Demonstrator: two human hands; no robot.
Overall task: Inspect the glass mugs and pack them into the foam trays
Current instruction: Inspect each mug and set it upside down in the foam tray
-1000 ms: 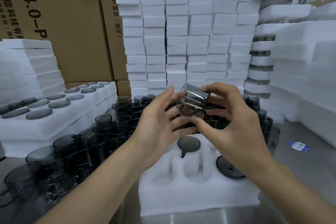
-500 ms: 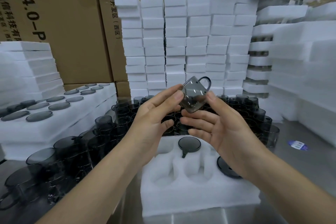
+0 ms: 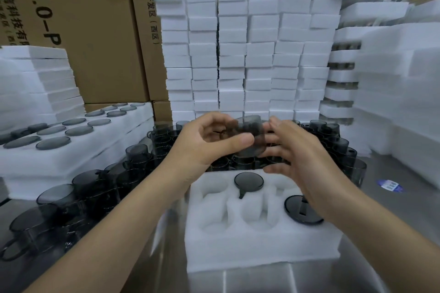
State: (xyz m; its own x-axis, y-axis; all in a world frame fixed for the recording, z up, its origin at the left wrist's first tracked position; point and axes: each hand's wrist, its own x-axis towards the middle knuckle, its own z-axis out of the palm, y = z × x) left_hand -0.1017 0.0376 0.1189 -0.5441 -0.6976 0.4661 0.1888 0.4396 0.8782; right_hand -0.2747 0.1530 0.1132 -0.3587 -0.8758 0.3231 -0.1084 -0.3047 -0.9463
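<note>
Holding a smoky glass mug (image 3: 250, 135) in the air over the far edge of the foam tray (image 3: 238, 245). Left hand (image 3: 202, 143) grips it, thumb in front, other fingers curled behind. Right hand (image 3: 300, 152) has its fingers (image 3: 273, 150) spread fairly straight, touching the mug's right side. Tray sits on the table (image 3: 392, 209). Back-middle mug (image 3: 248, 181) and right-slot mug (image 3: 294, 209) are seated base up. Loose mugs (image 3: 95, 192) crowd behind and left.
</note>
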